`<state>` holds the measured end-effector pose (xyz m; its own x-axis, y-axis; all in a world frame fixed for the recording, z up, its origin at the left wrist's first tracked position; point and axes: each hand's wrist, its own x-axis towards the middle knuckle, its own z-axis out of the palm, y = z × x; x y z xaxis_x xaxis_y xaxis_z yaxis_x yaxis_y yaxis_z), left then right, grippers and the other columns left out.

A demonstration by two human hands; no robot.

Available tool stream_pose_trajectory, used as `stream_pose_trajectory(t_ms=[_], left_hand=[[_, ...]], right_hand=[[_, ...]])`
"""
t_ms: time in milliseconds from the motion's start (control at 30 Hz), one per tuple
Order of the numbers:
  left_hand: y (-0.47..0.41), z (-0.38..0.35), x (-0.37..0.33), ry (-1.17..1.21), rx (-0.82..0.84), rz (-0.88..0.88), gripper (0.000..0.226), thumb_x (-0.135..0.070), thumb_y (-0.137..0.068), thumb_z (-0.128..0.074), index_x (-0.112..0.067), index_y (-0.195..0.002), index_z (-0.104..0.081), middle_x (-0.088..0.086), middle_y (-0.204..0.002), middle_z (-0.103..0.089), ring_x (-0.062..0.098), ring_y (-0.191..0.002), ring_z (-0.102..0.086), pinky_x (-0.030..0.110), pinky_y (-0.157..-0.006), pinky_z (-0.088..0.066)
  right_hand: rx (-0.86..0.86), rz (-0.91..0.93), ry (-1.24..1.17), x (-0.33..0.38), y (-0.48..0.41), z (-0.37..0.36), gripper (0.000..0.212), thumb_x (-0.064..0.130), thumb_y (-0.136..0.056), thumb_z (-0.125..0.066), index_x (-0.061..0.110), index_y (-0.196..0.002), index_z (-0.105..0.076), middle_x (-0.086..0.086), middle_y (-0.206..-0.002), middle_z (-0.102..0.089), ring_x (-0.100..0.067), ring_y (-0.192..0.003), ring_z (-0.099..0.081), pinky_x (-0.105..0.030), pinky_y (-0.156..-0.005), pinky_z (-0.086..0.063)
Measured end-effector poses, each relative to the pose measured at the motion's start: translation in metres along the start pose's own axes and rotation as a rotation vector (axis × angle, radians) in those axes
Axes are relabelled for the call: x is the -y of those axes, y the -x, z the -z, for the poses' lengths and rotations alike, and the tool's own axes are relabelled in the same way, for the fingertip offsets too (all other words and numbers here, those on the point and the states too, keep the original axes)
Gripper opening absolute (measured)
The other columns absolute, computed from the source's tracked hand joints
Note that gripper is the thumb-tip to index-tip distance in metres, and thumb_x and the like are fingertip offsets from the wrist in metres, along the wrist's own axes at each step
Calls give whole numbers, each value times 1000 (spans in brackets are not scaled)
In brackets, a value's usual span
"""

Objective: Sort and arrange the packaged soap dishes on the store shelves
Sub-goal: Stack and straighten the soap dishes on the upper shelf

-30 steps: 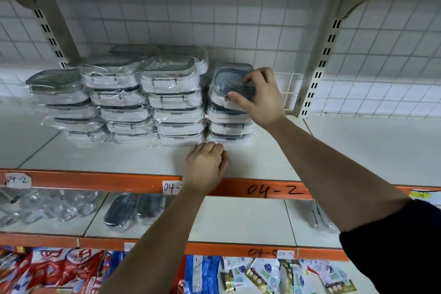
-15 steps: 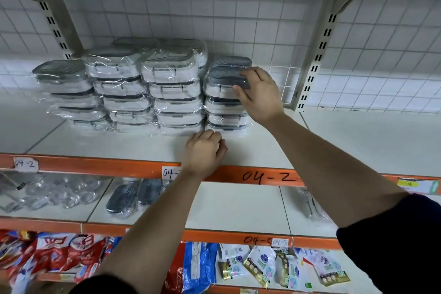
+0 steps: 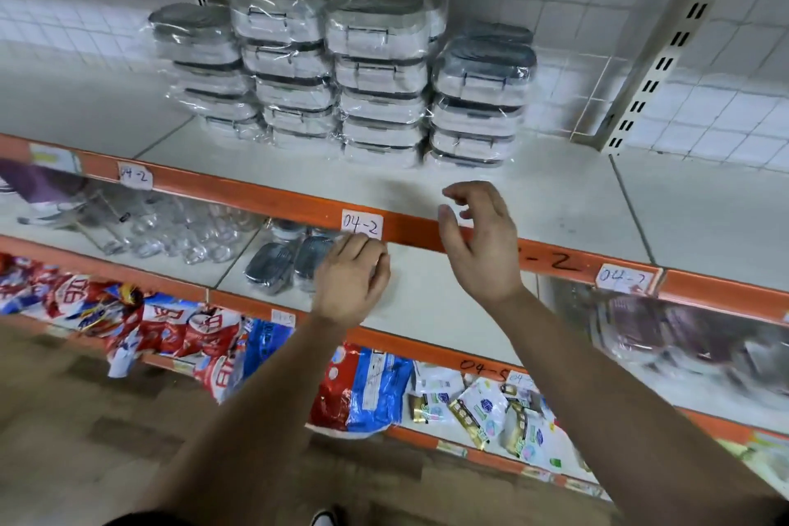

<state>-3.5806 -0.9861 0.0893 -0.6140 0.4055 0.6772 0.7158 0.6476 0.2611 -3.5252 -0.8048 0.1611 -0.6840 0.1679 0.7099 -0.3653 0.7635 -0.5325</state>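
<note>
Nearest, the left grip (image 3: 352,282) is folded into a loose fist with nothing seen in it. It hangs in front of the middle shelf (image 3: 431,303), just beside two loose packaged soap dishes (image 3: 290,265) lying there. The right grip (image 3: 478,243) is wide and empty, fingers half curved, over the orange shelf edge (image 3: 256,196) and apart from the stacks.

The risk, as I judge it, lies further back. The soap dish stacks (image 3: 375,68) on the upper shelf (image 3: 563,205) stand several high in slippery clear wrap, and the right-hand stack (image 3: 480,98) looks a little out of line at its top. A careless reach past it, or another dish set down off-centre, could slide the top ones and tip the column into its neighbours. The two strays below could also be overlooked, or knocked toward the glassware (image 3: 188,235) near them.

A brownish floor (image 3: 55,397) shows closest. Above it the lowest shelf holds red and blue bags (image 3: 170,325) and small sachets (image 3: 474,401). The shelves are pale boards with orange rails carrying handwritten labels (image 3: 362,224). At the back, a white wire grid (image 3: 726,107) and slotted uprights (image 3: 666,43) close the bay.
</note>
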Motion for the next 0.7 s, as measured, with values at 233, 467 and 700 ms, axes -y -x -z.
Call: stream_pose_trajectory(t_ms=[233, 467, 700], left_hand=[[67, 0, 81, -30, 169, 167, 27, -24, -91, -45, -9, -84, -66, 7, -81, -64, 23, -72, -58, 31, -63, -46], [108, -13, 184, 17, 357, 220, 31, -24, -94, -42, -6, -85, -66, 10, -83, -64, 32, -76, -59, 40, -65, -49], [128, -58, 270, 11, 512, 284, 50, -31, -93, -34, 1, -114, -67, 20, -108, -68, 39, -97, -64, 44, -82, -53]], right_hand=[[194, -74, -13, 7, 64, -87, 25, 25, -96, -52, 6, -106, -64, -6, -104, -64, -22, -98, -58, -30, -80, -49], [441, -354, 92, -28, 129, -189, 40, 36, -93, -43, 11, -114, -66, -3, -115, -62, -18, -104, -61, -26, -84, -49], [574, -486, 263, -69, 153, -271, 43, 22, -97, -53, 9, -138, -56, -14, -145, -51, -35, -136, -44, -42, -106, -43]])
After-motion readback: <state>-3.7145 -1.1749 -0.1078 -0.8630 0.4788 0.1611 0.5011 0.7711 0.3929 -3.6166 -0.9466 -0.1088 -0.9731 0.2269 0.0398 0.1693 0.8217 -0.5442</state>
